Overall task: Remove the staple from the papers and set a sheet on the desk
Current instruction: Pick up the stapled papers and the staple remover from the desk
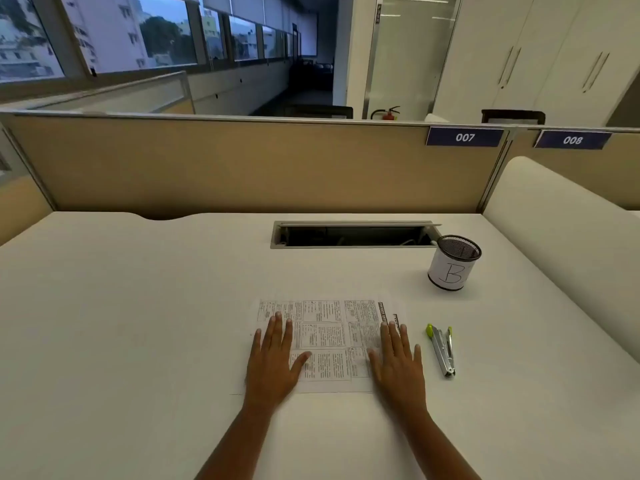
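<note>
Paper stack (325, 336) at desk (138, 306) center; your left hand (273, 362) & right hand (398, 365) flat, splayed on it. Stapler (442, 349) untouched; staple not visible, removal prob. pending.

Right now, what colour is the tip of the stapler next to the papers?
Yellow-green; the rest of the stapler is silver metal. The head view shows it.

— Legible markings, taking the mesh cup (454, 263) as reference?

— The cup's white wrap bears a handwritten "B". Behind it, on the partition (242, 164), a dark plate (464, 136) reads "007"; a second plate (572, 140), further right on the next panel, reads "008".

— The papers (329, 341) in front and left of the cup?

— Printed in boxed blocks, print too small to read. The bold heading at the edge nearest the cup is illegible.
</note>
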Action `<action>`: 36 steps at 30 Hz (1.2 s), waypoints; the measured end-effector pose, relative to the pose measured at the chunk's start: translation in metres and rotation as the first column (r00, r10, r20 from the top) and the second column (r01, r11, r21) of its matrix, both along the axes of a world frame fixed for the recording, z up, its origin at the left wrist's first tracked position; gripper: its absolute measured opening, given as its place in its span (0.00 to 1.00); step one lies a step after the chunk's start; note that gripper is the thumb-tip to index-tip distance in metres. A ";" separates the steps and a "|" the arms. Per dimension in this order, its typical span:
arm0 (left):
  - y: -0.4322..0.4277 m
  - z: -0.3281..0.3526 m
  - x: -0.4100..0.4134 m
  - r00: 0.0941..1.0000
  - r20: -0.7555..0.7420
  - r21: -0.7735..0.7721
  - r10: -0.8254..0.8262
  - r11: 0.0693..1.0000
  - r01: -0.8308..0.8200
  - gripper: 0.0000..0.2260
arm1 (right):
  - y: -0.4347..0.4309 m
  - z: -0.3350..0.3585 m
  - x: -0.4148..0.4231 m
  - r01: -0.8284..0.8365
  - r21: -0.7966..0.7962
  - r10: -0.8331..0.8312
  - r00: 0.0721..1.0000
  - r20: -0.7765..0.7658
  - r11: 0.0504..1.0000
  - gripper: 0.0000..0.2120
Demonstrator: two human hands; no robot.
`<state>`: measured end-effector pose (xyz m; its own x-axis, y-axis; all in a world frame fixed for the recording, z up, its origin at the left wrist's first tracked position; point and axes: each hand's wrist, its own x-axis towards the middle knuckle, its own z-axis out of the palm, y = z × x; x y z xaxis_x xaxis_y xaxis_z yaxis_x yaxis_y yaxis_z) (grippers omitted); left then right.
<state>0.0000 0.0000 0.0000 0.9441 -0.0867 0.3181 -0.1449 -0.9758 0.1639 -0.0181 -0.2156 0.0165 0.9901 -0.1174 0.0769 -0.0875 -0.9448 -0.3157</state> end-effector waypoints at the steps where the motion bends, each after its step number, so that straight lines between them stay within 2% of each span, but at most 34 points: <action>1: 0.000 -0.002 0.000 1.000 -0.001 -0.023 -0.007 1.000 0.007 0.30 | -0.003 -0.006 0.001 0.029 0.007 -0.030 0.997 0.074 1.000 0.34; 3: -0.001 0.001 0.000 0.994 -0.111 -0.034 -0.007 0.999 0.003 0.30 | -0.003 -0.006 -0.001 0.028 -0.009 -0.026 0.993 0.115 1.000 0.43; 4: -0.002 0.001 -0.002 0.978 -0.208 -0.027 -0.004 1.000 -0.002 0.30 | -0.004 -0.007 -0.002 0.004 0.012 -0.004 0.999 0.049 1.000 0.48; 7: -0.003 0.000 -0.001 0.971 -0.237 -0.009 -0.011 1.000 0.009 0.31 | -0.006 -0.014 -0.001 0.007 0.046 -0.010 0.996 0.084 0.999 0.53; 9: -0.003 -0.005 0.001 0.976 -0.218 -0.021 0.001 1.000 -0.006 0.31 | -0.003 -0.010 -0.002 0.025 0.038 -0.026 0.999 0.041 0.999 0.50; 13: -0.003 -0.007 -0.001 0.979 -0.202 -0.096 0.001 0.995 -0.021 0.30 | -0.003 0.001 -0.005 0.073 0.010 -0.072 0.995 -0.070 0.997 0.38; 18: -0.003 -0.006 -0.003 0.983 -0.181 -0.105 0.022 0.994 -0.041 0.30 | 0.000 0.015 -0.007 0.222 0.127 -0.211 0.973 -0.093 0.967 0.34; 22: -0.003 -0.004 -0.004 0.977 -0.215 -0.112 0.008 0.993 -0.033 0.30 | 0.002 0.028 0.002 0.339 0.139 -0.318 0.935 -0.155 0.930 0.39; 25: -0.003 -0.001 -0.004 0.973 -0.231 -0.087 0.009 0.996 -0.030 0.30 | -0.003 0.032 0.011 0.394 0.225 -0.357 0.915 -0.189 0.891 0.37; 33: -0.003 0.000 -0.004 0.967 -0.254 -0.093 0.004 0.995 -0.028 0.30 | -0.026 0.034 0.029 0.461 0.508 -0.391 0.887 -0.245 0.727 0.14; 36: -0.004 0.003 -0.005 0.961 -0.276 -0.098 0.011 0.994 -0.040 0.30 | -0.036 0.036 0.033 0.447 0.560 -0.357 0.895 -0.268 0.698 0.20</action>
<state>-0.0048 -0.0041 0.0029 0.9977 -0.0424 0.0524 -0.0559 -0.9548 0.2918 0.0150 -0.2513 0.0525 0.8323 -0.4835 -0.2713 -0.4964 -0.4320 -0.7530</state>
